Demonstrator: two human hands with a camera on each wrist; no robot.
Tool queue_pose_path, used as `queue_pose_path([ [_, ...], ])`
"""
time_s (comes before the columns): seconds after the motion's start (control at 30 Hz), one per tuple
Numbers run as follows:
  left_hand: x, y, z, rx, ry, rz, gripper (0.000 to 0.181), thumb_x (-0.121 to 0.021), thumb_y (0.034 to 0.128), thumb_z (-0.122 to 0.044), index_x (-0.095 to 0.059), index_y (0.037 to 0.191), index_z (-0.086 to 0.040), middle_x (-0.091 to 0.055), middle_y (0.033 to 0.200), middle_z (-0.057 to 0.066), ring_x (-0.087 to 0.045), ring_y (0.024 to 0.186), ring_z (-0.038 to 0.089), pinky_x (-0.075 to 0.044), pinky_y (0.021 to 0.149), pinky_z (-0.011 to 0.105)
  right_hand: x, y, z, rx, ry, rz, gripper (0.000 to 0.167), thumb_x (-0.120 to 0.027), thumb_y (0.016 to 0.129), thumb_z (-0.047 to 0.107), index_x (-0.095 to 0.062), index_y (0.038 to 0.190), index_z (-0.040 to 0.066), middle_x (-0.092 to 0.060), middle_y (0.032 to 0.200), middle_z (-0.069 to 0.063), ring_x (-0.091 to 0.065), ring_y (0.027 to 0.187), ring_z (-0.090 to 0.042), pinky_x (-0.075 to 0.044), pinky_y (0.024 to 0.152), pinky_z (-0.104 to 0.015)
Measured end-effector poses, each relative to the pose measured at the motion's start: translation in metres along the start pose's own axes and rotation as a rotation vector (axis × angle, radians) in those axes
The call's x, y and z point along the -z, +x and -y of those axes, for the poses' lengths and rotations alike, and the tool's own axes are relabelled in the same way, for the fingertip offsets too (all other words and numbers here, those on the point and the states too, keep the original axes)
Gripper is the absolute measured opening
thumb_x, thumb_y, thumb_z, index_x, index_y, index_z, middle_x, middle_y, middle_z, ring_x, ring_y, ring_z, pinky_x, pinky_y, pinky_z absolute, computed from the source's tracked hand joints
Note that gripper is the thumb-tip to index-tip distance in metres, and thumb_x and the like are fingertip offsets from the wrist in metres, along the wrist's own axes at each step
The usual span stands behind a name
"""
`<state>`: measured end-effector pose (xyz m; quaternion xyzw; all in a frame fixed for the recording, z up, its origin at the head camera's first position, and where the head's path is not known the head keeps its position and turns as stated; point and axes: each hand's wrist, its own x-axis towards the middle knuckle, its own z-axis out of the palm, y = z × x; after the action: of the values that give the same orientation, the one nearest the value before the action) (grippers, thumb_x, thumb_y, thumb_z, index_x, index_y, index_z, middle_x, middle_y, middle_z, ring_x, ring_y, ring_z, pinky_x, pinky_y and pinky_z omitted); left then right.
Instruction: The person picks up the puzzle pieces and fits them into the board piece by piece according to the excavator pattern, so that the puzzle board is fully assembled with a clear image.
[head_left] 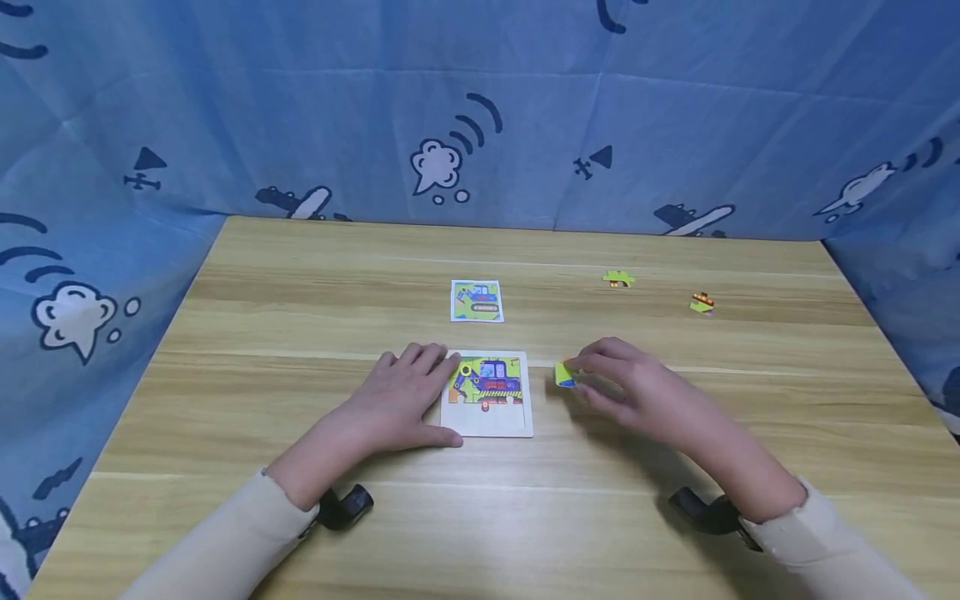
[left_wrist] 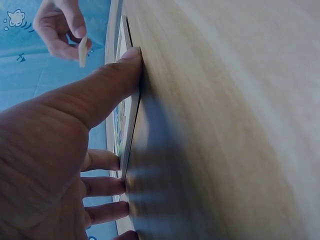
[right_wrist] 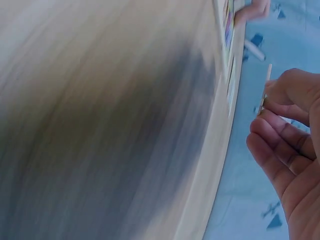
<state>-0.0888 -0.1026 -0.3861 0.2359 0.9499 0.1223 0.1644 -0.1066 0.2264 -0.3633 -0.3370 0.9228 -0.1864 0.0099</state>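
A white-framed jigsaw puzzle board (head_left: 487,423) lies on the table, its upper part filled with a blue and purple digger picture and its lower part bare white. Along the board's left side rests my left hand (head_left: 405,400), fingers spread and thumb touching the lower left edge. To the right of the board, my right hand (head_left: 626,383) pinches a green, yellow and blue puzzle piece (head_left: 564,375) between thumb and fingers. In the right wrist view that piece (right_wrist: 265,90) is seen edge-on, held above the table.
Behind the board lies a small reference card (head_left: 477,301) with a digger picture. Two loose puzzle pieces lie at the back right: a green one (head_left: 618,278) and a yellow-green one with red and orange (head_left: 702,303). A blue printed curtain (head_left: 525,108) hangs behind the wooden table.
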Motion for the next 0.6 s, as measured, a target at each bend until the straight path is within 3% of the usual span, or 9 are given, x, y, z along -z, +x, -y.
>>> queue_pose_path([
  [0.6, -0.001, 0.001, 0.001, -0.011, 0.017, 0.0, 0.109, -0.078, 0.0813, -0.069, -0.037, 0.163, -0.011, -0.038, 0.166, 0.014, -0.039, 0.149, 0.035, -0.036, 0.118, 0.062, -0.029, 0.028, 0.046, 0.125, 0.006, 0.109, 0.031, -0.077, 0.095, 0.018, -0.075, 0.125, 0.011, -0.07, 0.12, -0.004, -0.067, 0.103, -0.012, -0.061, 0.09, -0.032],
])
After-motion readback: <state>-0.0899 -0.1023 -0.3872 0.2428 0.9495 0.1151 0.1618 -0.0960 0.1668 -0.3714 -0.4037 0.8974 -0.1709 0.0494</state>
